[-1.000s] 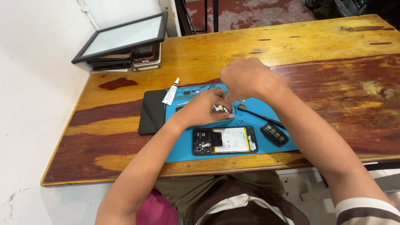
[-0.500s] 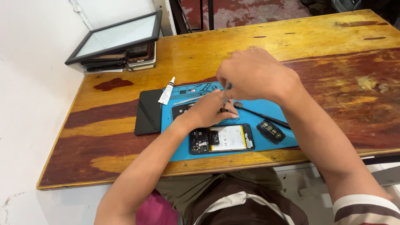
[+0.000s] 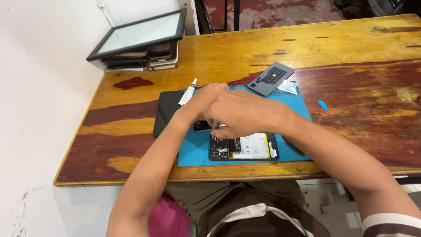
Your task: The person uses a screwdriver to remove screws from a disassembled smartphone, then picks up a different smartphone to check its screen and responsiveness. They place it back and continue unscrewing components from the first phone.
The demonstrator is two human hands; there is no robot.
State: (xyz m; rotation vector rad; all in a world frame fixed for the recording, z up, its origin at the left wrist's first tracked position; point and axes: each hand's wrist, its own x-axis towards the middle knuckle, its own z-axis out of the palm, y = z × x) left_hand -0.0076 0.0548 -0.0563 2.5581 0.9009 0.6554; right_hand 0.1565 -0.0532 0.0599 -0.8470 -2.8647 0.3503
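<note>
The right hand [image 3: 243,115] lies over the left hand [image 3: 202,100], hiding its fingers and whatever they pinch above the opened phone [image 3: 244,147] (its upper edge is covered too). A thin grey tool [image 3: 215,128] shows only partly beneath the right hand. The surface [image 3: 351,48] runs off the frame right of the phone.

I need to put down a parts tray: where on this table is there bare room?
The wooden table is bare along its far right, beyond the grey keypad-like panel, and at the near left, beside the black phone. The blue mat is crowded: both hands, the opened phone, a glue tube.
</note>
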